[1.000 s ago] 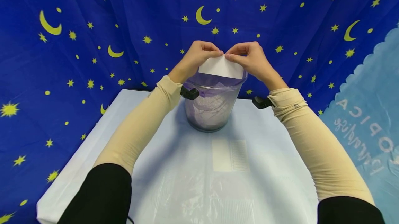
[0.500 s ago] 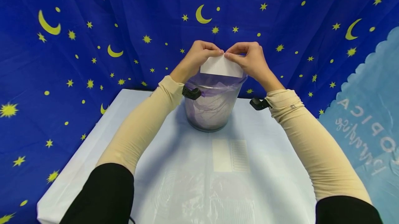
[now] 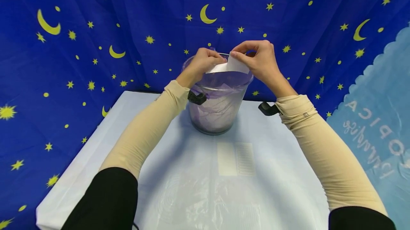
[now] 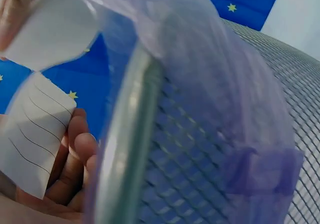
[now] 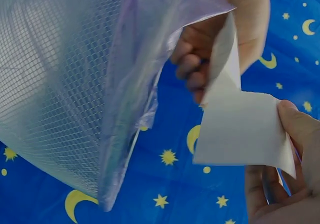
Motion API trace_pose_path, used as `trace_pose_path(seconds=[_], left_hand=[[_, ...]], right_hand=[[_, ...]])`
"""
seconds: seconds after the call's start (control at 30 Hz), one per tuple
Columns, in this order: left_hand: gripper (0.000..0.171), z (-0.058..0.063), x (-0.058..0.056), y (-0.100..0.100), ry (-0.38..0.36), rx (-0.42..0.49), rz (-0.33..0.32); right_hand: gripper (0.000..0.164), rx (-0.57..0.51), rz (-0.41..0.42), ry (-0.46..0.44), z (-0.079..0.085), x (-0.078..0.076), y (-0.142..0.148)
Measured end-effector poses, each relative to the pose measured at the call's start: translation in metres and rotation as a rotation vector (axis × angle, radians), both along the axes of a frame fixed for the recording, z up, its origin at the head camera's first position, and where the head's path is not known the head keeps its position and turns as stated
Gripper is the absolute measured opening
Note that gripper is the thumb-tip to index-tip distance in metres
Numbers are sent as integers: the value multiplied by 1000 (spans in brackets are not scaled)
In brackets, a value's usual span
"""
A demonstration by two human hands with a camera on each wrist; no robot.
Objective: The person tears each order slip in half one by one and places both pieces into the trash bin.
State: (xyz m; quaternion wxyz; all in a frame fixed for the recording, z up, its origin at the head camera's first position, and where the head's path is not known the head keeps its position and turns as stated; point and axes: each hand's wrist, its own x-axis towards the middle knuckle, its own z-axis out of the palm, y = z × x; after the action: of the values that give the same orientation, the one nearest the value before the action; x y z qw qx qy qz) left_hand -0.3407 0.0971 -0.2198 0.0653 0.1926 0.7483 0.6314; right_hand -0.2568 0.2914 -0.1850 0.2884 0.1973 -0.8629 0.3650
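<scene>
A small white sheet of paper (image 3: 237,65) is held between both hands over the mouth of a mesh wastebasket (image 3: 215,114). It is split from its upper edge, and the two parts still join lower down. My left hand (image 3: 201,63) pinches the left part, whose ruled lines (image 4: 42,119) show in the left wrist view. The right part is pinched between thumb and fingers of my right hand (image 3: 258,58), which stands higher. A translucent purple bin liner (image 3: 229,90) lines the wastebasket and folds over its rim. The wastebasket's inside is mostly hidden.
The wastebasket stands toward the back of a table with a white cover (image 3: 179,194). A pale rectangle, half of it ruled (image 3: 236,159), lies in front of it. Behind hangs a blue curtain with moons and stars (image 3: 153,16), with a light blue cloth (image 3: 378,123) at right.
The paper has gone from whole to split at its top edge. My left hand has moved down and slightly left, and the right hand has shifted slightly right, so the fingertips are farther apart.
</scene>
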Motion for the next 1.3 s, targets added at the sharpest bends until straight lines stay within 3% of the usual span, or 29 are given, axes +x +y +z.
trace_pose_path(seconds=[0.13,0.33,0.5,0.77,1.07,1.3], left_hand=[[15,-4,-1,-1,14,-44,13],[16,-8,-4,-3,21,-36,0],[15,-11,-4,-4,34,-34,4],[10,-11,-4,-7,56,-24,94],[11,-11,-6,-8,135,-82,167],[12,-11,-6,-19,183,-83,243]], right_hand=[[18,-13,20,19,5,6,-3],[19,-52,35,65,12,11,-7],[20,-75,22,39,11,12,-6],[23,-105,-20,6,9,8,4],[26,33,-155,-57,-11,-11,16],[24,63,-192,-86,-27,-17,26]])
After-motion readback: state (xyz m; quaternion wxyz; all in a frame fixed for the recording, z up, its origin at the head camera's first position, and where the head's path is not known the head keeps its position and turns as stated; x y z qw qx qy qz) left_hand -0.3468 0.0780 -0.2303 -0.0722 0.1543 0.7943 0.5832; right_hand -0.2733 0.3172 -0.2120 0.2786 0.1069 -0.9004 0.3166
